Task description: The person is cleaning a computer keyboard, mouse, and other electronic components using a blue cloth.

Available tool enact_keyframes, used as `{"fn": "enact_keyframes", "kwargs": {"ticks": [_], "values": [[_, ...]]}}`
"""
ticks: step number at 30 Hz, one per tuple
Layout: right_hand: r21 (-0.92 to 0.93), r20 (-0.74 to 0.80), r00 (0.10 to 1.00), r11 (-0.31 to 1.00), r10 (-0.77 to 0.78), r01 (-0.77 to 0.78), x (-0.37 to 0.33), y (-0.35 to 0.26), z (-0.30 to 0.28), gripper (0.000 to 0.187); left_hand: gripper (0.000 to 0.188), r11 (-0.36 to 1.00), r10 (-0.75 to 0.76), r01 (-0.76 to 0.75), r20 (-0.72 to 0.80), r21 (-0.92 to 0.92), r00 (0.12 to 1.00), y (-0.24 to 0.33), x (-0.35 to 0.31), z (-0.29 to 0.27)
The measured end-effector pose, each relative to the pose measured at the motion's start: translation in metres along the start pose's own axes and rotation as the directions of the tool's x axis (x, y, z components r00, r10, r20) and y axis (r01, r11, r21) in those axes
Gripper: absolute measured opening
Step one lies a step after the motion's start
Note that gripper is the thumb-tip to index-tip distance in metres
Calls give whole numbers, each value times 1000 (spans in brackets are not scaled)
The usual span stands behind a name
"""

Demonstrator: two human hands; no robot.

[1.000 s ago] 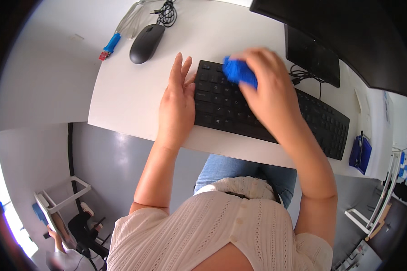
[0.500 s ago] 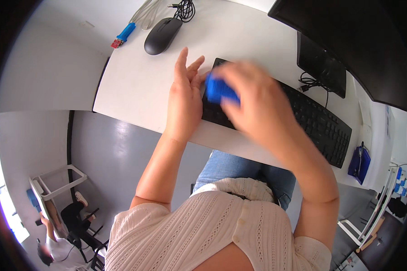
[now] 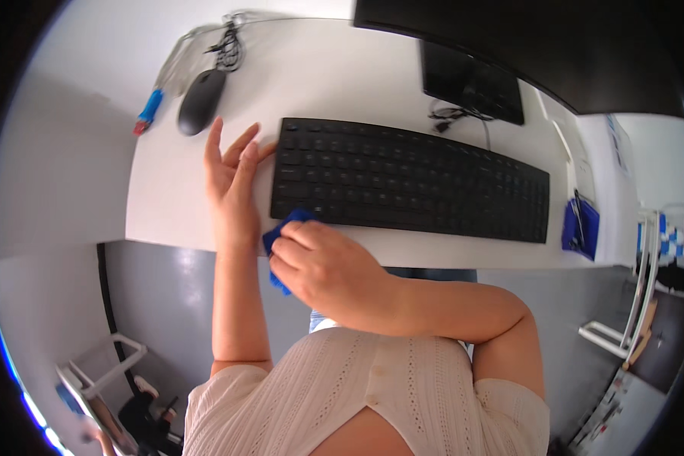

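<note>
A black keyboard [image 3: 410, 178] lies across the white desk [image 3: 311, 53]. My left hand [image 3: 234, 190] is at its left end with the fingers spread, one fingertip close to or touching the keyboard's side edge. My right hand [image 3: 330, 266] is closed round a bunched blue cloth [image 3: 278, 237]. The cloth sits by the keyboard's near left corner, partly over the desk's front edge, and its lower end hangs below my fingers. Most of the cloth is hidden by that hand.
A black mouse [image 3: 201, 102] and its coiled cable [image 3: 228, 49] lie at the far left, beside a blue-and-red cable plug [image 3: 149, 112]. A monitor [image 3: 524, 45] on its stand [image 3: 471, 80] is at the back right. Near the right edge is a blue holder [image 3: 581, 228] with a pen.
My right hand has carried the blue cloth from over the keyboard's left end down toward me, to its near left corner. My left hand stays beside the keyboard. The whole view has turned.
</note>
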State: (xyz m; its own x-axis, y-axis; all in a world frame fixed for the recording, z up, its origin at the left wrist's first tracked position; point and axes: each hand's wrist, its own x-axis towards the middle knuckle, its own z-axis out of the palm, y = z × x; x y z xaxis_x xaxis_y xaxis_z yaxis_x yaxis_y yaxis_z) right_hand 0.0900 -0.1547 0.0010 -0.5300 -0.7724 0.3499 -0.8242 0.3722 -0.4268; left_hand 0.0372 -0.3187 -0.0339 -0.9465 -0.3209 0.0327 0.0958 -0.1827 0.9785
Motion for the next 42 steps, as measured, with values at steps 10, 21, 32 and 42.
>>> {"fn": "enact_keyframes", "kwargs": {"ticks": [10,21,32,42], "values": [[-202,-328,941,968,77,-149,-12,44,-8,29,48,831,169,-255,212,495,963,3,-4,21],[-308,-429,809,777,402,-550,-150,57,-87,30,35,651,139,-309,292,694,946,4,-7,22],[-269,-462,550,482,695,-834,-199,51,-152,49,34,340,259,-452,380,825,888,5,-11,26],[-546,-425,800,585,423,-600,-117,115,-111,15,50,99,177,-758,738,645,651,-7,-60,181]]}}
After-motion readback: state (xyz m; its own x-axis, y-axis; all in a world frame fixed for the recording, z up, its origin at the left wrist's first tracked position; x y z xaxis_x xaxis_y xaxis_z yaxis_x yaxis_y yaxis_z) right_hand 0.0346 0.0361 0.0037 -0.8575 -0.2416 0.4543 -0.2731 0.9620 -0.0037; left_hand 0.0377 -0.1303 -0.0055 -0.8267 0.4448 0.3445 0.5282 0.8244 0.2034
